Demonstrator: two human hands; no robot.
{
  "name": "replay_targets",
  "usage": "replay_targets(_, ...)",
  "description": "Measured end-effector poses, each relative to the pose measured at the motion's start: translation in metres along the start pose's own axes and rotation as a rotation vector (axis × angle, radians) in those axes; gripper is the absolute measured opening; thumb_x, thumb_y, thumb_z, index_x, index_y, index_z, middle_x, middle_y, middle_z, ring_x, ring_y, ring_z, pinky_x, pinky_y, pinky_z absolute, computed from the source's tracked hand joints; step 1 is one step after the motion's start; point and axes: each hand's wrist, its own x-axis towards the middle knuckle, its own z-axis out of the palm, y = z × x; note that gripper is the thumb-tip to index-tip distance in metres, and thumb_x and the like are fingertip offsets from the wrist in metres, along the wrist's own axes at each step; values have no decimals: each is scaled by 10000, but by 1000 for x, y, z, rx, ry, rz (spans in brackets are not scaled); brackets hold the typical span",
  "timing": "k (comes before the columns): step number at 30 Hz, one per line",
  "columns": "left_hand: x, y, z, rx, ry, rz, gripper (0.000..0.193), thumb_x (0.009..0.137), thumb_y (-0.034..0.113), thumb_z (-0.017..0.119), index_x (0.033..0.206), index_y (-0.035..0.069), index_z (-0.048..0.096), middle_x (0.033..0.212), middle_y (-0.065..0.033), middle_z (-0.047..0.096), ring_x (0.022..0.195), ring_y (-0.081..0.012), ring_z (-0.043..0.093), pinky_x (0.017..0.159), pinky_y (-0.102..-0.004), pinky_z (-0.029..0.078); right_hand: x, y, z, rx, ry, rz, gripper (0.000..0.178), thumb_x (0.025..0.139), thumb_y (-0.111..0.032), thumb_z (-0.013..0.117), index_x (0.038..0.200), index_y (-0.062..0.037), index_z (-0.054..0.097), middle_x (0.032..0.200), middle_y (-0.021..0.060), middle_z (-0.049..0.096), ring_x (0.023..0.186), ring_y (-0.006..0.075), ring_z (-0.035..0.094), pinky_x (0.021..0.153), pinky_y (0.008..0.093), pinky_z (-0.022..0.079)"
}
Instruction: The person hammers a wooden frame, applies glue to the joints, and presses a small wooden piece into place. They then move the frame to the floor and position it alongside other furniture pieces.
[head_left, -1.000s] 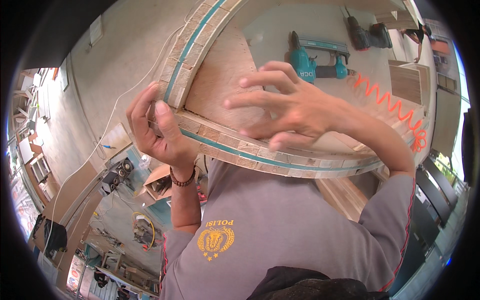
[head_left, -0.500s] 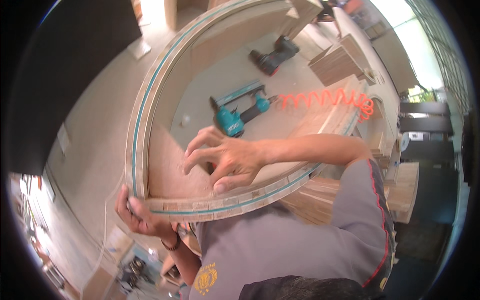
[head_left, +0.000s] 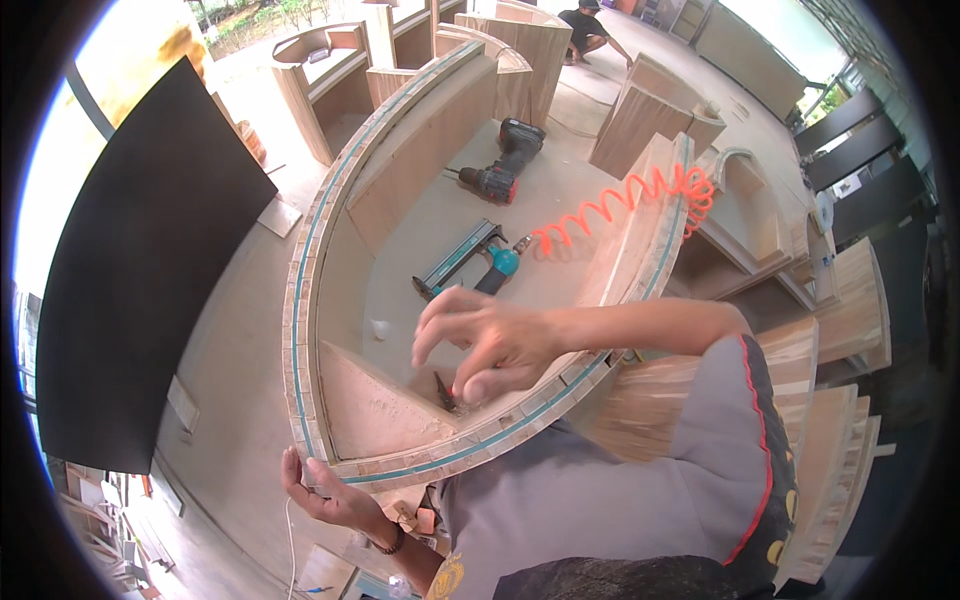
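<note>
Wooden frame: curved, block-edged, teal-striped.
Left fingers: at corner; cannot tell if clamped.
Right fingers: curled, apart.

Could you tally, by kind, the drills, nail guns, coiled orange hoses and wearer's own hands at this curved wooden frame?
Drill: 1
Nail gun: 1
Coiled orange hose: 1
Hands (left hand, right hand): 2
Total: 5

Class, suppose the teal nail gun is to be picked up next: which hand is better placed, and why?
Probably the right hand: it hovers over the curved wooden frame's interior, close to the teal nail gun, apparently empty. The left hand holds the frame's corner, farther away.
</note>
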Motion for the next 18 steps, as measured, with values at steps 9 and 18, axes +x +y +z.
replay_targets(9,17,27,-21,-35,-86,311,306,1017,81,559,1297,-37,585,1247,-168,627,1157,-289,624,1047,-445,494,-68,-70,-27,-407,13,579,244,949,-355,728,980,-121,788,961,42,684,912,259,663,847,414,521)
replay_targets(18,-7,110,12,-641,-572,456,348,999,279,675,1149,-26,603,962,-175,693,877,-275,686,819,-427,589,-102,-81,7,-688,398,798,260,905,-356,766,987,-110,792,927,51,699,855,267,685,806,416,529)
